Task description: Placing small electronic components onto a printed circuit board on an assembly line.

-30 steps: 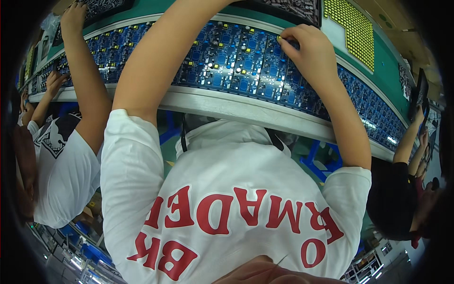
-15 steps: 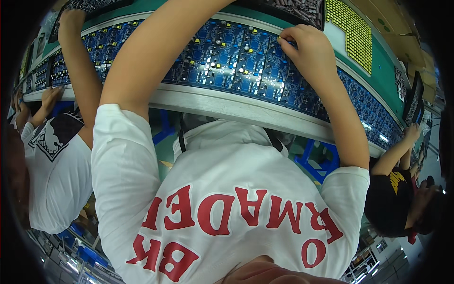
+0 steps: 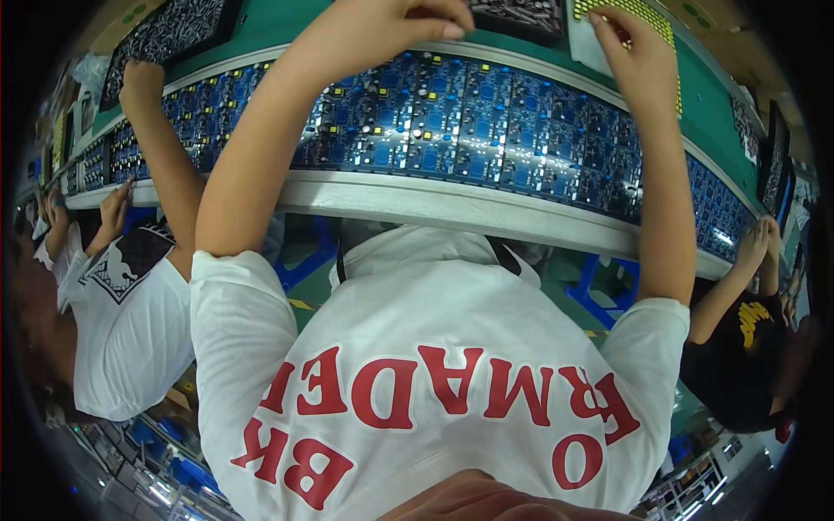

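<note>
A row of blue circuit boards (image 3: 486, 130) with small yellow and white parts runs across in front of me. My left hand (image 3: 382, 35) is over the far edge of the boards, beside a black tray of small grey cylindrical parts (image 3: 521, 16). Its thumb and fingers are curled together; anything between them is too small to make out. My right hand (image 3: 641, 56) is at a white sheet covered with small yellow square parts (image 3: 621, 7), thumb and index finger pinched at its near side. Whether a part is between those fingertips is hidden.
A silver rail (image 3: 417, 201) borders the boards on my side, a green work surface (image 3: 556, 54) beyond. At the left, a co-worker's hand (image 3: 142, 87) is near another black tray of parts (image 3: 174, 39). Another co-worker's hands (image 3: 760, 241) are at the right end.
My right hand has left the boards and moved up and right to the yellow parts. My left hand has come down into view from beyond the top edge, near the grey parts.
</note>
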Action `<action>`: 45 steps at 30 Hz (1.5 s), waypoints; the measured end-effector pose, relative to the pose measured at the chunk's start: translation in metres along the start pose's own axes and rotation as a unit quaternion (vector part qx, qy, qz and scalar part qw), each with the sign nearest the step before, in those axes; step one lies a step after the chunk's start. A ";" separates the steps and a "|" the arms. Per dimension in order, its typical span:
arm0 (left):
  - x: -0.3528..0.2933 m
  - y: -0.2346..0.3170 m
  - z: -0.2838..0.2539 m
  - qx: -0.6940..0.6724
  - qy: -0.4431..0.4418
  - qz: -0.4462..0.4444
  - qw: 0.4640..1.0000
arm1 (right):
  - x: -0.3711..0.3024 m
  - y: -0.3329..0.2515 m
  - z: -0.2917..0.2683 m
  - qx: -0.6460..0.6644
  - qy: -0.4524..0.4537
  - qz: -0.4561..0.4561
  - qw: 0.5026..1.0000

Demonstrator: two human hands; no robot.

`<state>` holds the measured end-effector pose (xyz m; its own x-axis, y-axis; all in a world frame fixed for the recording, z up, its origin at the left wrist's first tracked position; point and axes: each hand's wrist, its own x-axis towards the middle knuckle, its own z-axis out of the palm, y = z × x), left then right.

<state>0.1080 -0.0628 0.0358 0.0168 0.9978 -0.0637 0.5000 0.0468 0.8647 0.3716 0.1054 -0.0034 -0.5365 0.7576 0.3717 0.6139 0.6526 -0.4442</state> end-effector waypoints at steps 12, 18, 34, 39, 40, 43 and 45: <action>0.001 -0.032 0.033 0.165 0.025 0.060 0.984 | 0.005 0.022 0.018 -0.114 0.050 -0.145 0.982; 0.006 -0.037 0.045 0.297 0.066 0.155 0.940 | 0.006 0.030 0.022 -0.115 0.073 -0.176 0.975; 0.012 -0.038 0.051 0.407 0.054 0.232 0.882 | 0.002 0.028 0.018 -0.088 0.075 -0.169 0.979; 0.014 -0.029 0.051 0.411 0.051 0.248 0.875 | 0.001 0.029 0.017 -0.092 0.066 -0.156 0.981; 0.013 -0.024 0.050 0.397 0.034 0.229 0.888 | 0.001 0.029 0.017 -0.094 0.066 -0.155 0.981; 0.011 -0.014 0.051 0.375 0.015 0.203 0.904 | 0.000 0.030 0.015 -0.096 0.065 -0.155 0.981; 0.010 -0.013 0.051 0.370 0.013 0.196 0.908 | -0.001 0.029 0.015 -0.096 0.064 -0.157 0.981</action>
<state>0.1453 -0.0559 -0.0018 0.3046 0.9319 0.1968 0.9045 -0.3478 0.2470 0.3809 0.1235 -0.0286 -0.6469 0.5064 0.5702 0.5350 0.8342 -0.1338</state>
